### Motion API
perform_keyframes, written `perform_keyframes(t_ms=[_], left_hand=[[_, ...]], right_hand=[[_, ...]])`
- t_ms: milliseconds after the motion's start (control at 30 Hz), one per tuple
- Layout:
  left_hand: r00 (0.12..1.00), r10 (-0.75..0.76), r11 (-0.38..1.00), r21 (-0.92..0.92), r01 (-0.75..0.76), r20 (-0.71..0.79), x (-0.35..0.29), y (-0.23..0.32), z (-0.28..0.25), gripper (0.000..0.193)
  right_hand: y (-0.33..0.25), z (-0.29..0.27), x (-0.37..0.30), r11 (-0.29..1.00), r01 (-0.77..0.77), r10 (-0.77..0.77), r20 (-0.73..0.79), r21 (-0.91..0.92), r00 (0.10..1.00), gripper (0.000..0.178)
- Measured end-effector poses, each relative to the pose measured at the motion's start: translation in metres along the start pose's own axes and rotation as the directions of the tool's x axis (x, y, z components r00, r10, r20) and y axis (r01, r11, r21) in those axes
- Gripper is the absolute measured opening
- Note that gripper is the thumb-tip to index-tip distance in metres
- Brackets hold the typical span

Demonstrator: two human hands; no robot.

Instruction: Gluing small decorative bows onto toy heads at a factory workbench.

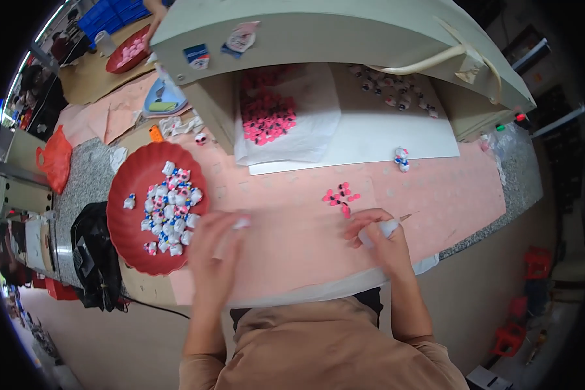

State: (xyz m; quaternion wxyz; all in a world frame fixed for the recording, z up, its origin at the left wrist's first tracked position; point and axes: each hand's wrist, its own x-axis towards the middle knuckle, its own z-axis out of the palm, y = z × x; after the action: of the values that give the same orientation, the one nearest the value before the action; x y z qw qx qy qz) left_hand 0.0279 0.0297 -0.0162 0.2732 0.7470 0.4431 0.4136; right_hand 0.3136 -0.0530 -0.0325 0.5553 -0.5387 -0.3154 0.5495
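In my right hand [391, 250] is a small white squeeze bottle [378, 233], its thin needle tip angled off to the right. Just beyond the fingers lies a small cluster of pink pieces [341, 195], some with dark parts. My left hand [213, 253], smeared by motion, pinches a small whitish piece [242, 223] whose kind is too blurred to tell. Beside that hand, a red scalloped tray [120, 224] holds many small white cat-like figurines [169, 211] with blue and pink parts. One more figurine [402, 160] stands at the front edge of the white board.
A pale green hooded booth [344, 39] spans the back, sheltering a white board [383, 140], a heap of pink pieces [266, 117] on white sheeting, and a row of figurines [400, 91]. At left are a black bag [97, 253] and red plastic bag [56, 159]. Another person's arm [155, 19] reaches a far tray.
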Motion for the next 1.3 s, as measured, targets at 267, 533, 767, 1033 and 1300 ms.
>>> perform_keyframes(t_ms=[267, 533, 767, 1033, 1300], left_hand=[[0.992, 0.068, 0.997, -0.048, -0.063, 0.108, 0.039, 0.033, 0.038, 0.039], [0.83, -0.119, 0.78, -0.466, 0.418, 0.545, 0.081, 0.041, 0.176, 0.044], [0.66, -0.068, 0.52, -0.538, 0.663, 0.748, 0.046, 0.02, 0.148, 0.038], [0.761, -0.178, 0.246, -0.721, 0.648, 0.624, -0.004, -0.01, 0.071, 0.039], [0.847, -0.33, 0.36, -0.773, 0.522, 0.418, -0.013, -0.016, 0.071, 0.04]], right_hand=[[-0.028, -0.074, 0.044, 0.799, 0.069, -0.393, -0.431, -0.598, 0.812, 0.028], [-0.019, -0.073, 0.063, 0.541, 0.166, -0.497, -0.153, -0.825, 0.854, 0.033], [-0.029, -0.016, 0.017, 0.579, 0.335, -0.392, 0.107, -0.743, 0.914, 0.033], [-0.007, 0.002, 0.001, 0.868, 0.199, -0.145, 0.15, -0.455, 0.978, 0.02], [0.054, 0.029, 0.007, 0.948, 0.304, -0.306, -0.007, -0.093, 0.952, 0.025]])
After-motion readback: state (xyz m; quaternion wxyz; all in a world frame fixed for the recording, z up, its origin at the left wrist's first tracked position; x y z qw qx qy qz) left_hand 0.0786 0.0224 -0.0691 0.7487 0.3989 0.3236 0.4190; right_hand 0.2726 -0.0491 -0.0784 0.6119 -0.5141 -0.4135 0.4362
